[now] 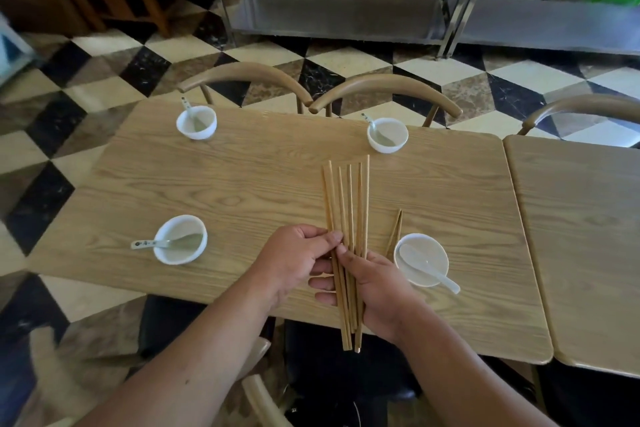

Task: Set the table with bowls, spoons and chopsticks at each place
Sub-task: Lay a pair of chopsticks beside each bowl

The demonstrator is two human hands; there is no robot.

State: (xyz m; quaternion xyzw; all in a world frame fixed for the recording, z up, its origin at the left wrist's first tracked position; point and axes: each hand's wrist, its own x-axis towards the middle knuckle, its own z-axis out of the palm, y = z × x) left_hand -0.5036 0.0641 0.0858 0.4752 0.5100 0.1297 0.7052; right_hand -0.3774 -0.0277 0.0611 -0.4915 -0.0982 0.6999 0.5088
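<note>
A bundle of several wooden chopsticks point(349, 198) fans out over the middle of the wooden table point(242, 184). My right hand point(381, 288) grips the bundle from the right. My left hand point(294, 260) pinches some of the sticks between thumb and fingers. One pair of chopsticks point(394, 232) lies left of the near right bowl point(421, 258), which holds a white spoon point(429, 269). Three more white bowls with spoons stand at the near left point(180, 239), far left point(196, 122) and far right point(387, 134).
Two curved wooden chair backs point(242, 74) point(384, 87) stand behind the table. A second table point(581, 239) adjoins on the right with another chair point(585, 107). Steel shelving point(346, 10) lines the back wall. Dark seats sit below the near table edge.
</note>
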